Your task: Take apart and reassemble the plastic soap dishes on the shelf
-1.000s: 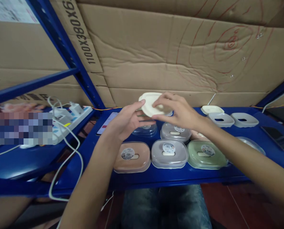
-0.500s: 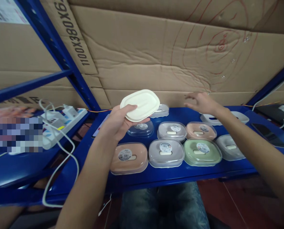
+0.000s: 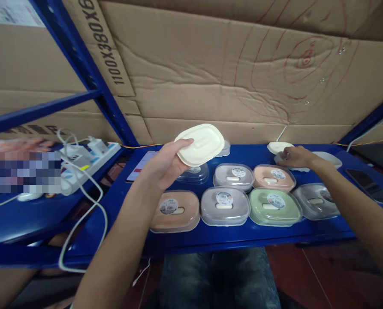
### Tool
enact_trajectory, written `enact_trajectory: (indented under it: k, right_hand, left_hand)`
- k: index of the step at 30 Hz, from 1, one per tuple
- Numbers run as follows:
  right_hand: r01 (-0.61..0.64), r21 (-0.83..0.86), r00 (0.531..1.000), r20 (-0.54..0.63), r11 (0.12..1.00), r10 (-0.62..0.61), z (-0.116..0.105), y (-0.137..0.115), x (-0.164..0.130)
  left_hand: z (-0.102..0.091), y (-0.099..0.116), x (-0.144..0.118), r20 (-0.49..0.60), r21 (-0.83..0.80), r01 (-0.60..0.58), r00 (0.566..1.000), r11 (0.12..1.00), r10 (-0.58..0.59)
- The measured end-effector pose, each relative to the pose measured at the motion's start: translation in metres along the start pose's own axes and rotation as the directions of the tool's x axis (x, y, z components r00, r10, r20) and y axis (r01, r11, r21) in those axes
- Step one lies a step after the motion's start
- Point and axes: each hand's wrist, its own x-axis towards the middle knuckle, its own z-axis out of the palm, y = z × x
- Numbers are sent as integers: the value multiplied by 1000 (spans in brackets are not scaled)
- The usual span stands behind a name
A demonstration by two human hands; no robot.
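My left hand (image 3: 167,163) grips a cream oval dish-like piece (image 3: 206,143) by its left end, thumb on top, raised above the table. Behind it, a clear cover (image 3: 194,177) lies partly hidden. At the back right my right hand (image 3: 296,156) is closed over a small greyish piece, mostly hidden by the fingers. A second cream oval piece (image 3: 277,147) shows just beyond those fingers. Lidded oval boxes stand in rows between the hands: a peach one (image 3: 185,223), a lavender one (image 3: 210,214), a green one (image 3: 258,214) and a grey one (image 3: 307,210) among them.
A blue table (image 3: 242,238) carries the boxes, with cardboard (image 3: 185,98) behind. One phone (image 3: 140,165) lies left, another dark phone (image 3: 369,184) right. A white oval piece (image 3: 331,159) sits back right. Left are a power strip (image 3: 109,150), white cables (image 3: 103,210) and a blue post (image 3: 110,111).
My right hand has moved right and down to the back of the table and closed there. A cream piece now shows by its fingers. The left hand keeps its cream piece, slightly further right.
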Motion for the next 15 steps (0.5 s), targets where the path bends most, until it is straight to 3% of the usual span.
enact_trajectory:
  k: [3,6,8,11,13,15]
  right_hand:
    - [13,-5,998,-67,1000,-13,-12,-9,-5]
    - [67,-40,970,-230,997,-74,-37,-42,-22]
    - [250,-7,878,-420,968,-230,-55,-80,-42]
    - [586,61,655,-623,808,-428,-76,-149,-77]
    - [740,25,511,-671,672,-537,-80,-190,-95]
    - [823,-12,422,-656,568,-625,-78,-222,-104]
  left_hand:
    - [3,1,-1,9,-19,17,1000,1000,-17]
    - [6,2,-3,-2,-27,42,999,999,-43]
    - [7,2,-4,-19,-20,58,998,998,-58]
    - [8,1,-3,-15,0,61,998,998,-61]
    - [7,0,-2,26,-1,65,998,998,-65]
    - [6,0,-2,79,-5,87,993,996,-86]
